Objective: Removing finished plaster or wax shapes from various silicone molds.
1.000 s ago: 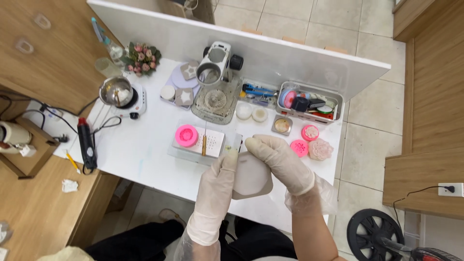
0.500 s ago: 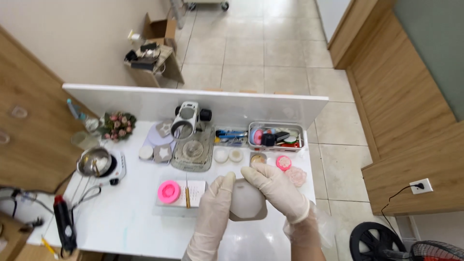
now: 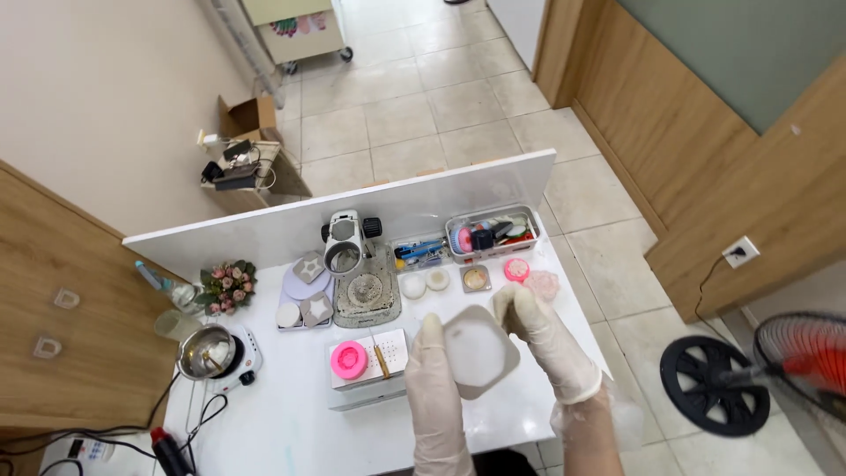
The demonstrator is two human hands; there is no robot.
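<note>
Both my hands wear pale latex gloves and hold a whitish, hexagon-shaped flat mould [image 3: 477, 351] over the white table [image 3: 282, 423]. My left hand [image 3: 431, 366] grips its left edge with the fingers pointing up. My right hand [image 3: 531, 324] holds its upper right edge. Just left of the mould a pink round mould [image 3: 350, 360] and a small wooden-handled tool [image 3: 382, 360] lie on a white box [image 3: 366, 375].
Behind stand a grey tray with a white machine [image 3: 345, 242], white star and round casts [image 3: 310, 291], a clear bin of tools [image 3: 491, 234], pink moulds [image 3: 517, 269], a metal pot on a small hotplate [image 3: 208, 353], and flowers [image 3: 228, 284]. A fan [image 3: 797, 353] stands on the floor at right.
The view has tilted up and shifted, showing more floor and the far wall. Both hands stay on the whitish mould, which has come a little lower and to the right in the picture.
</note>
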